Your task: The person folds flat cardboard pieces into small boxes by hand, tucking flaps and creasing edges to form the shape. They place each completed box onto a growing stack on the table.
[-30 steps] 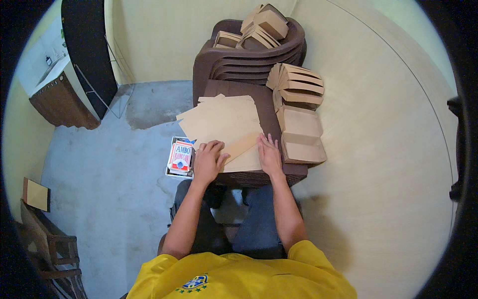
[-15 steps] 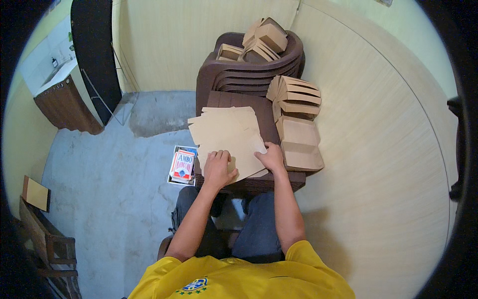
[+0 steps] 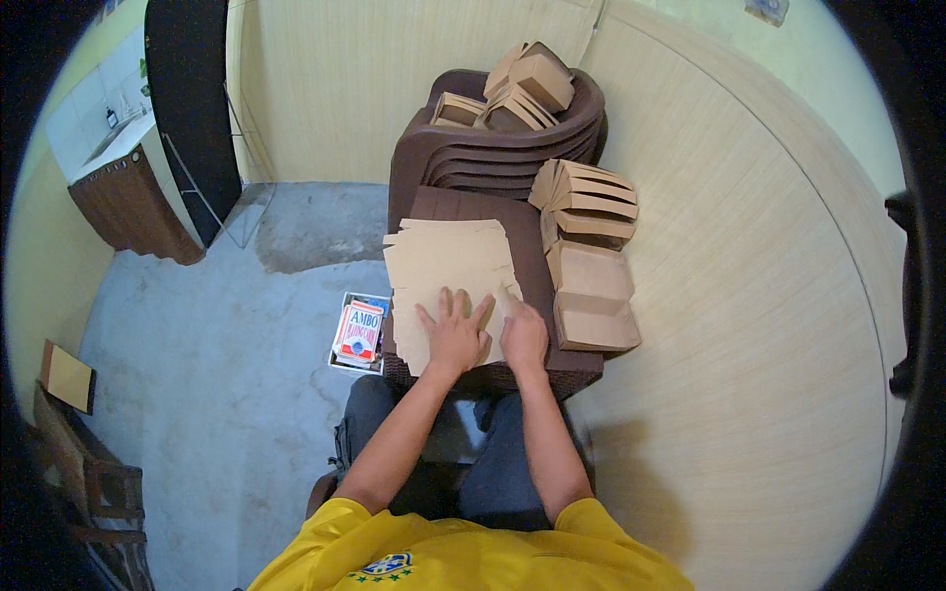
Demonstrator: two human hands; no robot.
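Observation:
Flat brown cardboard box blanks (image 3: 448, 258) with slotted edges lie stacked on the seat of a dark brown plastic chair (image 3: 529, 222). My left hand (image 3: 455, 333) is pressed flat on the top blank, its fingers spread. At the right edge of that blank is my right hand (image 3: 524, 335), its fingers curled and closed at the cardboard edge, with a fingertip pointing away from me along the side strip. The right fingertips are slightly blurred.
Folded cardboard boxes (image 3: 594, 295) stand right of the seat, beside the wall. More folded boxes (image 3: 522, 94) rest on the stacked chairs' backrest. A white box (image 3: 357, 335) of packets sits on the floor at left. A sink counter (image 3: 113, 148) is at far left.
The top cardboard blank has turned straighter and lines up with the stack. My left hand has moved right and spread flat. My right hand has shifted nearer me along the edge.

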